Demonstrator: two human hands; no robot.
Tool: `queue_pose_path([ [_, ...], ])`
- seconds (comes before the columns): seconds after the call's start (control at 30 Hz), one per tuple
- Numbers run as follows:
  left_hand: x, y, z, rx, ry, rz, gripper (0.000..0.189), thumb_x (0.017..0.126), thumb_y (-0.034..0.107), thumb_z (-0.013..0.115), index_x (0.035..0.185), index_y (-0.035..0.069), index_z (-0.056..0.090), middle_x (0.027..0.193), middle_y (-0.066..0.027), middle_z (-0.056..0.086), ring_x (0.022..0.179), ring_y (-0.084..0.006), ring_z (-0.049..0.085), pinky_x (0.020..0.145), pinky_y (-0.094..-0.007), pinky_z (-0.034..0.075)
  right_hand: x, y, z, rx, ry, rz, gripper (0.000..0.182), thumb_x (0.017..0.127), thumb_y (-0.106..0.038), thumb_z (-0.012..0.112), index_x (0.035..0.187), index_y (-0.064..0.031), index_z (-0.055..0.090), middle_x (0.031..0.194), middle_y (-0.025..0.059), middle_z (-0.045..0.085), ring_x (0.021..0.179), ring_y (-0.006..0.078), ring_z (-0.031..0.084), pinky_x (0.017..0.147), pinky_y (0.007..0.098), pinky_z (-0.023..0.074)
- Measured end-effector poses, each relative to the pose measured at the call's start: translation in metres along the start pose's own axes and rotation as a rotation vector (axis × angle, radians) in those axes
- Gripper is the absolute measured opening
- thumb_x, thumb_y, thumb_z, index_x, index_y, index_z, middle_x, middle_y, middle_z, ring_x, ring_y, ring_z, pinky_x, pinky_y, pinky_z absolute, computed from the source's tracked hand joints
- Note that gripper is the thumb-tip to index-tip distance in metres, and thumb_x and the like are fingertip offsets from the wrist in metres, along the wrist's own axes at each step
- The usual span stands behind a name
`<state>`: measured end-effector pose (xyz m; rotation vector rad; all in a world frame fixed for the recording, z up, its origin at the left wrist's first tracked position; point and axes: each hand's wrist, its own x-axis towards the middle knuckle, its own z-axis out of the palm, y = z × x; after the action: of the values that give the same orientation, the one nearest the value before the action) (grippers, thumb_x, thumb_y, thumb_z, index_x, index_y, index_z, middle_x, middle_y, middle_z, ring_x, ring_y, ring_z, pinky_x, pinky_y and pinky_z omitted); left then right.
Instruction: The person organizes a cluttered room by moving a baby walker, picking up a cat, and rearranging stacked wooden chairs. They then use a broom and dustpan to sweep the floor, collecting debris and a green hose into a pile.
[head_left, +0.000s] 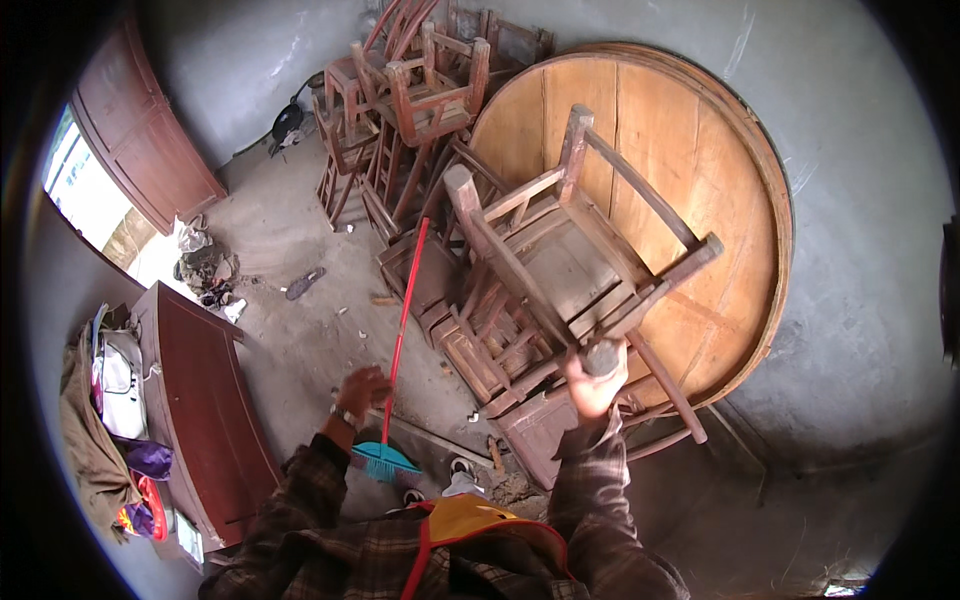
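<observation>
My right hand (595, 379) grips the leg end of an upturned wooden stool (568, 262), whose legs point up towards me. The stool rests on a heap of other wooden stools and benches (480, 352). Behind it a large round wooden tabletop (660, 150) leans against the wall. My left hand (365, 389) is raised with its fingers apart, close beside the red handle of a broom (406, 315); whether it touches the handle I cannot tell. The broom's teal head (385, 459) is near my feet, and its handle leans against the heap.
More stacked stools (435, 97) stand by the back wall. A dark red wooden cabinet (206, 405) with bags and cloth beside it is at the left. Rags (206, 266) and a shoe (305, 283) lie on the floor near the open doorway. A wooden strip (442, 441) lies near my feet.
</observation>
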<state>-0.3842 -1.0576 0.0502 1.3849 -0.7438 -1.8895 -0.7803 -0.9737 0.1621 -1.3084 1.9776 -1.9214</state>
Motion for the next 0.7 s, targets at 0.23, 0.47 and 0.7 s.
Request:
queue_pose_path([
  [0.23, 0.05, 0.11, 0.115, 0.313, -0.158, 0.568, 0.092, 0.069, 0.01, 0.077, 0.142, 0.004, 0.02, 0.135, -0.0182, 0.038, 0.125, -0.0241, 0.039, 0.095, -0.0386, 0.043, -0.039, -0.041, -0.036, -0.291, -0.06, -0.312, 0.022, 0.067, -0.002, 0.068, 0.086, -0.0036, 0.056, 0.08, 0.0079, 0.056, 0.072, 0.0195, 0.056, 0.068, 0.0302, 0.0469],
  [0.47, 0.033, 0.151, 0.147, 0.611, -0.429, 0.989, 0.076, 0.063, 0.017, 0.083, 0.128, 0.004, 0.046, 0.132, -0.0084, 0.048, 0.122, -0.0178, 0.043, 0.103, -0.0363, 0.034, -0.067, -0.023, -0.063, 0.095, -0.058, -0.175, 0.012, 0.076, -0.002, 0.058, 0.088, -0.0008, 0.056, 0.087, 0.0077, 0.057, 0.081, 0.022, 0.055, 0.075, 0.0345, 0.0452],
  [0.7, -0.016, 0.13, 0.118, 0.831, -0.187, 1.224, 0.056, 0.05, 0.031, 0.086, 0.094, 0.009, 0.059, 0.099, -0.0108, 0.06, 0.1, -0.0319, 0.055, 0.087, -0.04, 0.044, -0.075, -0.04, 0.021, 0.267, -0.127, 0.086, 0.014, 0.078, -0.005, 0.056, 0.091, 0.001, 0.057, 0.088, 0.0082, 0.058, 0.083, 0.0217, 0.054, 0.075, 0.0347, 0.0449],
])
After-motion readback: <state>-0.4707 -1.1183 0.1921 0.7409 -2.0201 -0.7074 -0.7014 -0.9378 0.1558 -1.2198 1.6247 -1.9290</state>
